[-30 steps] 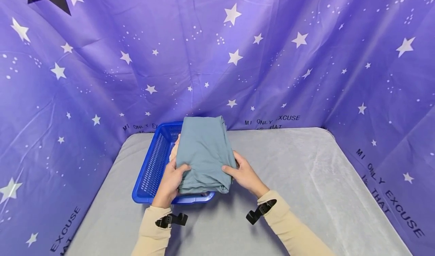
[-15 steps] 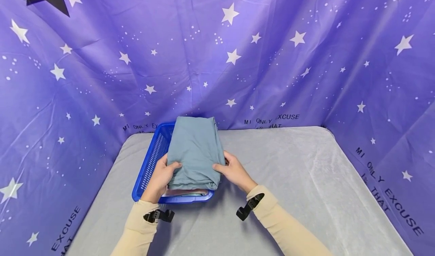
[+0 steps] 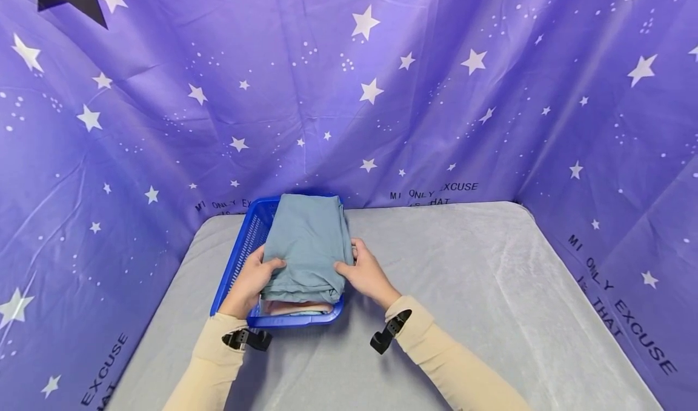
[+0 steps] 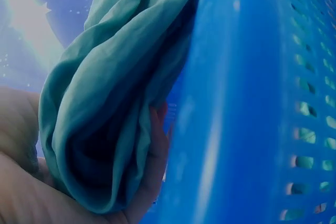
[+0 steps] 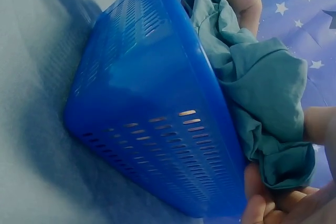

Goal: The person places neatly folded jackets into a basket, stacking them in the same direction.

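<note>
A folded grey-blue garment [image 3: 305,241] lies between both hands, over the blue plastic basket [image 3: 294,321]. My left hand [image 3: 253,282] grips its left edge, thumb on top and fingers underneath. On the opposite edge, my right hand [image 3: 369,273] holds it the same way, just outside the basket's right rim. The left wrist view shows the garment's rolled folds [image 4: 100,87] cupped in the hand beside the basket rim [image 4: 226,77]. In the right wrist view the cloth [image 5: 262,82] overlaps the rim, above the slotted basket wall [image 5: 152,77].
Peach and pale cloth [image 3: 300,308] shows inside the basket's near end, below the garment. The basket stands on a grey cloth-covered table [image 3: 463,290], toward its left side. A purple star-printed curtain [image 3: 305,96] surrounds the table's back and sides.
Both hands have carried the garment left and slightly down, so it now sits more squarely over the basket. The peach cloth at the near end has come into view.
</note>
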A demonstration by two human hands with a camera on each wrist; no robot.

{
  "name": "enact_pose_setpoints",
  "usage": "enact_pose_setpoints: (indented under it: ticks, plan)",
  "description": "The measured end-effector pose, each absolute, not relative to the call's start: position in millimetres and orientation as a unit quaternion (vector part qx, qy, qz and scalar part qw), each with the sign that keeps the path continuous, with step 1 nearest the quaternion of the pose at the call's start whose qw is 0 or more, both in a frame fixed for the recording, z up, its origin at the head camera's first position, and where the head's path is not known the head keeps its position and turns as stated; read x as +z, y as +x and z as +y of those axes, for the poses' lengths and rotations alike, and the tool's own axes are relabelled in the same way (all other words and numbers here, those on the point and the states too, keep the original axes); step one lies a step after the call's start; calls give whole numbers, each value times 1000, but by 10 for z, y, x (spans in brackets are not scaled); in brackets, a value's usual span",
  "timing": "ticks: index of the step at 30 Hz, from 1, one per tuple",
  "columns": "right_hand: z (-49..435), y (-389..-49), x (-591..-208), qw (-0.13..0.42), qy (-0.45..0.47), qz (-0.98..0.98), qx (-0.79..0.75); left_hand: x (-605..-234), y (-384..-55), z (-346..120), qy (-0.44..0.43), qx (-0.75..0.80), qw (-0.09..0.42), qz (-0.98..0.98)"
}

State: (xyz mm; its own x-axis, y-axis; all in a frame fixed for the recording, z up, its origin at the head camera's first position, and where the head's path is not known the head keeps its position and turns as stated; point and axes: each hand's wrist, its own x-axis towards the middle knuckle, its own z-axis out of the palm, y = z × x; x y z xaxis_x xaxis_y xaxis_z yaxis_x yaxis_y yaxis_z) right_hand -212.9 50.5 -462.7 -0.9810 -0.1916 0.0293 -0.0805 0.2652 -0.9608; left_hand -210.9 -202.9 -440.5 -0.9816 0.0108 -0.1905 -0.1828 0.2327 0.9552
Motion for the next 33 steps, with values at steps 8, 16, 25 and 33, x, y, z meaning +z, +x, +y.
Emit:
enact_pose_setpoints:
  ticks: [8,16,25,33]
  plan:
    - [451,-2124,-4644,22,-95,824,-559,-4437,-2135,-2086,-63,600,84,793]
    - [402,-2068,-4668,-43,-111,851,-512,-4475,-2174,-2128,-65,576,92,810]
    - [374,-2070,-4711,-93,-156,876,-447,-4445,-2217,-2140,-38,522,99,847]
    - [312,-2066,-4718,-136,-198,898,-368,-4333,-2204,-2131,-19,394,94,914]
